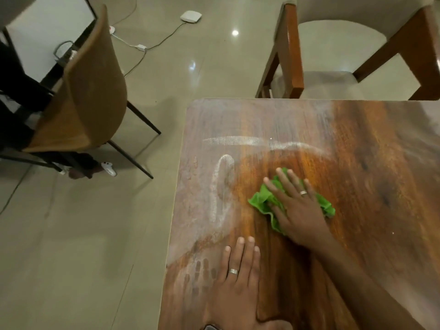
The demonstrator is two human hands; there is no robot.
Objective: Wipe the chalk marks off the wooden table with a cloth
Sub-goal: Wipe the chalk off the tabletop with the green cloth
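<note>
The right hand (300, 206) is laid flat, fingers spread, on a crumpled green cloth (264, 198), which is pressed against the wooden table (371, 177); much of the cloth is hidden beneath the palm, and only its bunched edges are seen at either side. A ring (303, 192) is worn on one finger. The left hand (235, 279) is rested flat on the tabletop nearer the camera, fingers held together and extended, with nothing under it; its wrist is cut off by the lower edge. Chalk marks (221, 184) are found to the left of the cloth as a curved white streak, with a long smear beyond it and a pale haze across the far left corner. Faint finger-shaped prints are made out beside the left hand. Off the table, a brown chair (90, 91) is seen on the tiled floor (83, 234), its left part cut off, and a cushioned chair (345, 55) stands at the far edge, blurred and only partly shown
</note>
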